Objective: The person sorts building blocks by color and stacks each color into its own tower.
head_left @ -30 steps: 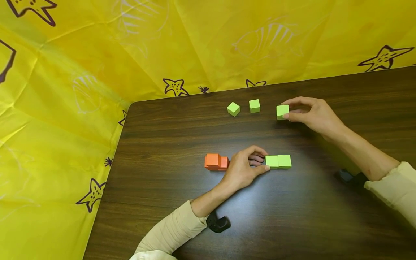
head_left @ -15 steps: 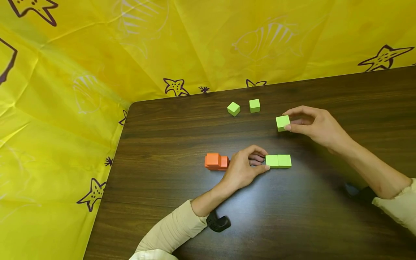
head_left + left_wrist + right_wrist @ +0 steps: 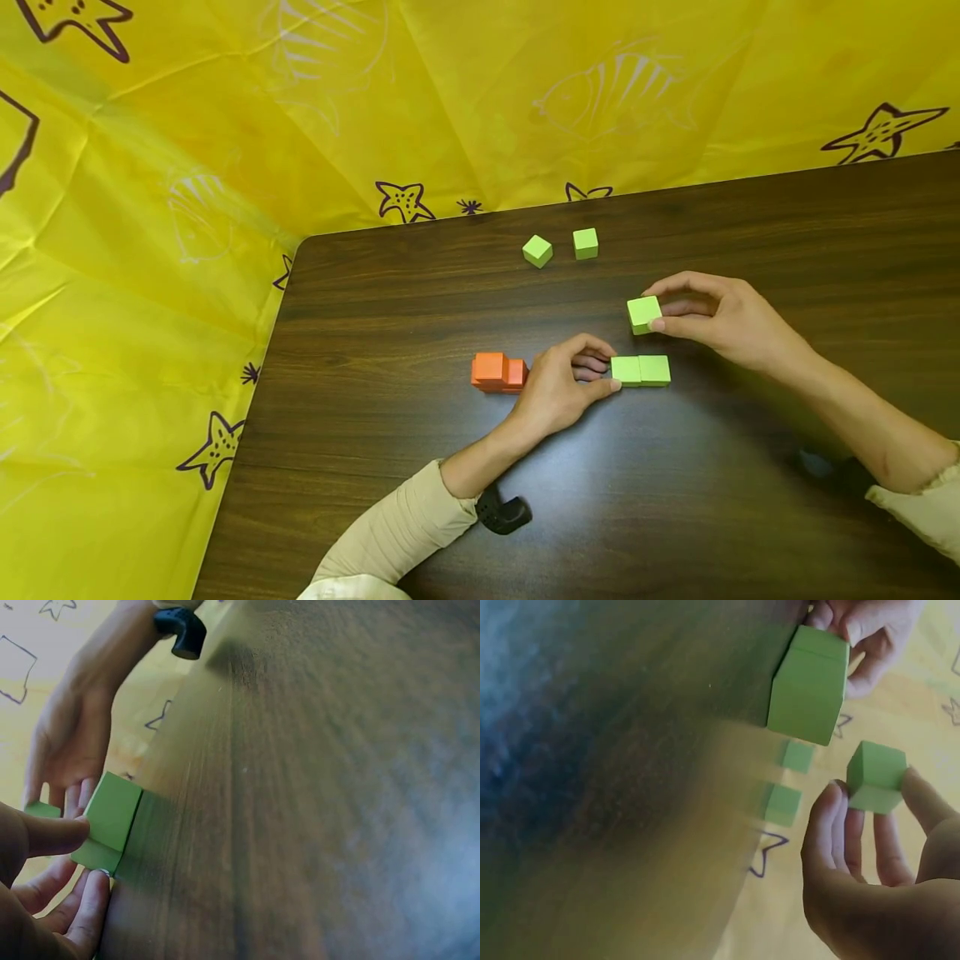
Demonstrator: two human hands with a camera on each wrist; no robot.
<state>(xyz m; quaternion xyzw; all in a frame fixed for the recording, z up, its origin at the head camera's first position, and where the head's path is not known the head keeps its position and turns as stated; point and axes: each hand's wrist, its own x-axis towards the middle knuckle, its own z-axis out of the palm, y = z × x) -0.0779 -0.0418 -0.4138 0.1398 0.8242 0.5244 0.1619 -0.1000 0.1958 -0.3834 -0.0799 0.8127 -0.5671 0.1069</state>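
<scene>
In the head view my right hand (image 3: 731, 325) pinches a green cube (image 3: 642, 313) between thumb and fingers, a short way behind a pair of green blocks. My left hand (image 3: 562, 383) grips the left end of that pair, thumb in front and fingers behind, at the left green block (image 3: 626, 372). The right green block (image 3: 656, 370) sits flush against it. In the right wrist view the held cube (image 3: 877, 776) hangs between the fingertips, beside the pair. Just left of my left hand, orange blocks (image 3: 490, 371) stand stacked, partly hidden by it.
Two loose green cubes, one turned (image 3: 537, 251) and one squarer (image 3: 586, 243), lie near the back edge of the dark wooden table (image 3: 360, 333). A yellow patterned cloth (image 3: 480, 100) rises behind and to the left. A black wrist camera (image 3: 504, 510) hangs under the left wrist.
My right hand has brought its green cube from the back of the table forward toward the pair of green blocks. The left hand has stayed in place.
</scene>
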